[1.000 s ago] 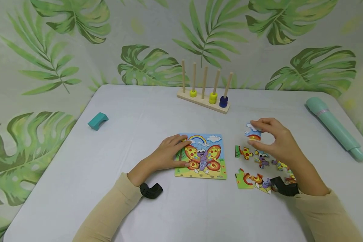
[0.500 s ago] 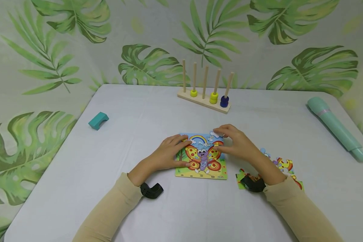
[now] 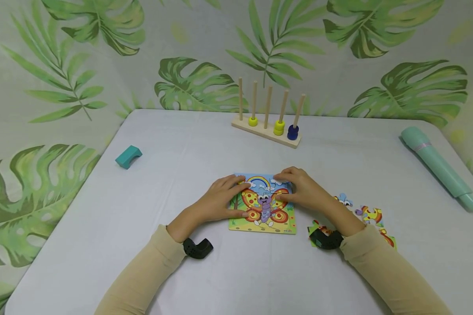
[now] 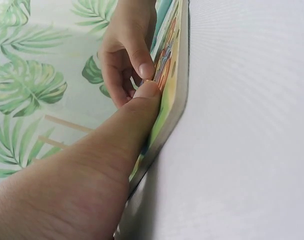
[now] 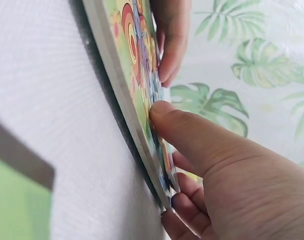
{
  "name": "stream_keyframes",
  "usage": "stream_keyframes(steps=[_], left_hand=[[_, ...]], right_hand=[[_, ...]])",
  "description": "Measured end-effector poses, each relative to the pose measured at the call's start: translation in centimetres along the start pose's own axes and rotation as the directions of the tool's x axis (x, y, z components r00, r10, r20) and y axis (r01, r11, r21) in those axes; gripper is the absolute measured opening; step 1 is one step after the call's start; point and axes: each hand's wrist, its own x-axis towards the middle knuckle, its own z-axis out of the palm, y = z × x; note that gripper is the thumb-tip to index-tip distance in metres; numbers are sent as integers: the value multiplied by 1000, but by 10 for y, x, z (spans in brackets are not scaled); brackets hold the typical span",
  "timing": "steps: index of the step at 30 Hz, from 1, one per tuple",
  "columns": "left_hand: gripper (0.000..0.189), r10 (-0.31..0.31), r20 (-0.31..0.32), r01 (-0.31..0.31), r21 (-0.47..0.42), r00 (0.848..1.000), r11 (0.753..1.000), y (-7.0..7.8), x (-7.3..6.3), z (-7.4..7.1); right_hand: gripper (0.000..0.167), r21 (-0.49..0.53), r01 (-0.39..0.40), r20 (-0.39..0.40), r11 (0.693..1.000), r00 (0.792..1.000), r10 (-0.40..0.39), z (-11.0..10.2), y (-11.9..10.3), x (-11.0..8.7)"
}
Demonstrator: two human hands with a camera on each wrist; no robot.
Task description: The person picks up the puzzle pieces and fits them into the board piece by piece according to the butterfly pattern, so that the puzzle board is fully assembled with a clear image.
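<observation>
A butterfly puzzle board (image 3: 242, 225) lies flat on the white table. My left hand (image 3: 217, 202) rests on its left side, the fingers spread toward the rainbow and the thumb low on the picture. At the upper right corner, my right hand (image 3: 308, 192) pinches a puzzle piece (image 5: 168, 162) between thumb and fingers. In the right wrist view the piece sits slightly tilted over the board's surface, its far edge raised. The left wrist view shows the left thumb (image 4: 148, 91) lying on the board close to the right hand's thumb.
Several loose puzzle pieces (image 3: 372, 215) lie right of the board, partly hidden under the right forearm. Behind stands a wooden peg stand (image 3: 260, 129) with yellow and blue rings. A teal arch block (image 3: 128, 156) is at the left, a mint-green tube-shaped object (image 3: 437, 164) at the right.
My right hand has carried the puzzle piece left from above the loose pieces to the board's upper right corner, then shifted slightly there. The left hand has stayed put.
</observation>
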Motion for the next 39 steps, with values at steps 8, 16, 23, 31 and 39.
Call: stream_keyframes(steps=[8, 16, 23, 31, 39], left_hand=[[77, 5, -1, -5, -6, 1000, 1000, 1, 1, 0], [74, 41, -76, -41, 7, 996, 999, 4, 7, 2], [67, 138, -83, -134, 62, 987, 989, 12, 24, 9], [61, 115, -20, -110, 177, 993, 978, 19, 29, 10], [62, 80, 13, -81, 169, 997, 982, 24, 30, 6]], right_hand=[[53, -1, -16, 28, 1000, 999, 16, 1, 2, 1], [53, 8, -29, 41, 1000, 999, 28, 0, 2, 1], [53, 15, -7, 31, 1000, 1000, 7, 1, 4, 0], [52, 22, -22, 59, 1000, 998, 21, -1, 4, 0], [48, 58, -11, 86, 998, 996, 6, -3, 7, 0]])
